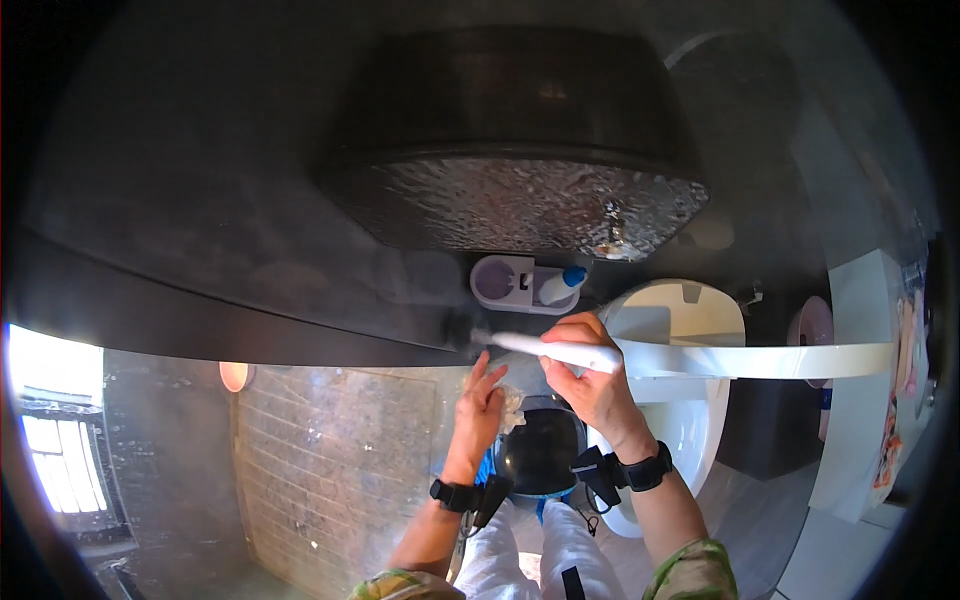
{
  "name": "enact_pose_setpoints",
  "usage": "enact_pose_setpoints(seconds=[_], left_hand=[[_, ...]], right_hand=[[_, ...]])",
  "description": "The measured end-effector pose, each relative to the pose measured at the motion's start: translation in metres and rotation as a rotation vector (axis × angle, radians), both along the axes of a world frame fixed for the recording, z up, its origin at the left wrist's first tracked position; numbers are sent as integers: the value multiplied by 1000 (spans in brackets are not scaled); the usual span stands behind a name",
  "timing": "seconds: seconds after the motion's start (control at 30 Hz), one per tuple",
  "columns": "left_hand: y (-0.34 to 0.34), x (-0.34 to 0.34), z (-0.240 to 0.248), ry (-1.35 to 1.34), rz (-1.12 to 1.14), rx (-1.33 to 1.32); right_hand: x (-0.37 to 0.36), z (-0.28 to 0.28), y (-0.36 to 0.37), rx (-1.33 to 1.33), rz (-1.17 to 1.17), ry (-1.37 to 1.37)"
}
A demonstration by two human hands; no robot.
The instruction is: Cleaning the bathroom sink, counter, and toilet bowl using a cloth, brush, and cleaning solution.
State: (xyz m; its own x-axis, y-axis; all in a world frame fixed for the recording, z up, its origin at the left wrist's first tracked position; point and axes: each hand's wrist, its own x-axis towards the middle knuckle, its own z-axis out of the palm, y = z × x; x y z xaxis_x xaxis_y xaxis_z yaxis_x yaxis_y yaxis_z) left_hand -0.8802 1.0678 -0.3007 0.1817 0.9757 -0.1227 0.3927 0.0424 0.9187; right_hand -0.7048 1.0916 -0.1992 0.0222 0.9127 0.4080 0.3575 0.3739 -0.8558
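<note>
My right hand (592,395) is closed around the thick end of a white handle (570,352), which looks like that of an electric toothbrush. It tapers toward the left to a small head (482,338) that is too blurred to tell its kind. Just below that head is my left hand (478,412), its fingers apart and the index finger pointing up close to it. Whether the fingertip touches the head I cannot tell. Above the handle, a white two-part holder (489,304) carries a small white bottle with a blue cap (572,276).
A dark box with a shiny, rippled underside (520,205) juts out above the holder. A black bin (540,455) stands below my hands. At right are a white toilet (705,440) and a long white curved edge (800,360). Left lies a tiled floor (330,480) with an orange round thing (235,376).
</note>
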Motion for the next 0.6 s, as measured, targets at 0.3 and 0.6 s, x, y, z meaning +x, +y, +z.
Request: enact_pose_setpoints(seconds=[0.3, 0.6], left_hand=[[-88, -52, -45, 20, 323, -406], [-128, -65, -50, -71, 493, -457]], right_hand=[[-6, -37, 45, -28, -34, -306], [-18, -93, 138, -159, -112, -677]])
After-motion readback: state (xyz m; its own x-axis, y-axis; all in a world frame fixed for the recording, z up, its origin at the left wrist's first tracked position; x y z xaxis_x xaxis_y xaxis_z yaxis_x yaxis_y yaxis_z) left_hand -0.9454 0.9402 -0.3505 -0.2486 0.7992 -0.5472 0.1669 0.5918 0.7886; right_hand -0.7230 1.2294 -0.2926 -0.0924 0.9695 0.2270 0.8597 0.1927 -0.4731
